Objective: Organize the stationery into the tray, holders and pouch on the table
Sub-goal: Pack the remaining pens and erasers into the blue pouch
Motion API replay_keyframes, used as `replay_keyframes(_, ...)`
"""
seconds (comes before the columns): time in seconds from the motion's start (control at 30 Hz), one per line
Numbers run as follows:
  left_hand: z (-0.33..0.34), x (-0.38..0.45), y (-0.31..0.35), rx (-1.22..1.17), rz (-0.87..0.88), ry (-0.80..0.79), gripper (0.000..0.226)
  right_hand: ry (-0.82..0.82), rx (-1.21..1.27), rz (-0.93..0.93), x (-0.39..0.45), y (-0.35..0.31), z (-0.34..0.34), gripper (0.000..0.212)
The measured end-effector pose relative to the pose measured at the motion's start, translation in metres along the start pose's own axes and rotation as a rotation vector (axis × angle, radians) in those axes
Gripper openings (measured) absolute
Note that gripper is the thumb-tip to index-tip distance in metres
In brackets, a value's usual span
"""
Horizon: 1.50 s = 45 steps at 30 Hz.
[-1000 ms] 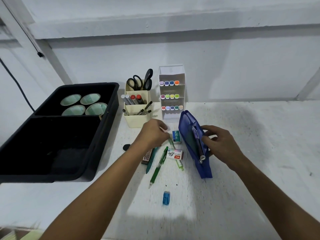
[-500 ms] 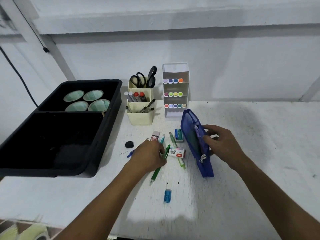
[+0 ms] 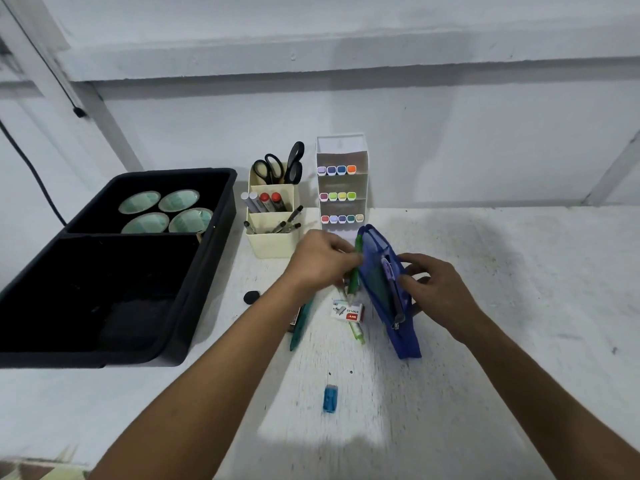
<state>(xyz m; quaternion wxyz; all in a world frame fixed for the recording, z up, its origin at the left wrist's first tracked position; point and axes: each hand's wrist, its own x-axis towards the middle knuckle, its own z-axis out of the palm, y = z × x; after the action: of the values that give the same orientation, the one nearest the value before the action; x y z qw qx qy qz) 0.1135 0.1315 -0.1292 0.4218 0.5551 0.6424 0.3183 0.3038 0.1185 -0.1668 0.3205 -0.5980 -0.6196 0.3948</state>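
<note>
Sharpener: a small blue sharpener (image 3: 330, 398) lies alone on the white worktop (image 3: 502, 306), nearest the person, between the two forearms.
Loose pens: a teal pen (image 3: 300, 323) lies partly under the left forearm; a light green pen (image 3: 357, 332) pokes out just beyond the staples box.
Staples box: a white and red box of staples (image 3: 348, 311) sits just left of the pouch.
Pouch: the blue pouch (image 3: 389, 289) stands on its edge, zip open, a purple pen (image 3: 387, 271) showing inside.
Right hand: the right hand (image 3: 434, 289) grips the pouch's far side, fingers curled over the opening.
Left hand: the left hand (image 3: 320, 263) pinches a green pen (image 3: 355, 271), held nearly upright right against the pouch's near side.
Black lump: a small black eraser-like piece (image 3: 251, 296) lies between the tray and the left wrist.
Tray: the black tray (image 3: 194, 271) fills the left; four pale green cups (image 3: 166, 211) sit in its far compartment.
Cream holder: a cream holder (image 3: 273, 233) stands behind the left hand with pens, markers (image 3: 265, 201) and black scissors (image 3: 280, 166).
Marker rack: a white rack (image 3: 341, 150) with rows of coloured caps stands by the wall, its base hidden by the hands and pouch.
</note>
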Motion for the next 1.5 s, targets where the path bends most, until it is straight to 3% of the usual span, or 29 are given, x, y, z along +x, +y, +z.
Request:
replay_keyframes(0.2,0.032,0.017,0.02,0.008,-0.108,-0.14,0.019,0.02,0.006,-0.005,-0.001,0.001,-0.006,0.035)
replay_keyframes(0.5,0.01,0.014,-0.002,0.127,-0.033,-0.016,0.01,0.022,0.004,-0.016,-0.001,0.007,-0.009,0.033)
replay_keyframes(0.7,-0.039,0.002,-0.049,0.433,-0.145,0.096,0.017,0.007,0.002,-0.001,0.004,0.009,0.002,0.034)
replay_keyframes(0.83,-0.039,-0.009,-0.069,0.568,-0.223,0.007,0.025,0.002,-0.008,0.004,0.007,0.012,0.009,0.035)
replay_keyframes(0.93,-0.03,-0.012,-0.075,0.586,-0.264,-0.041,0.036,-0.001,-0.013,0.0,0.007,0.013,0.011,0.034)
replay_keyframes(1.27,-0.023,-0.01,-0.073,0.624,-0.252,-0.011,0.036,0.005,-0.011,-0.013,0.006,0.013,0.007,0.034)
replay_keyframes(1.5,-0.022,-0.013,-0.04,0.325,-0.091,0.067,0.011,0.006,-0.011,-0.015,0.005,0.011,0.006,0.035)
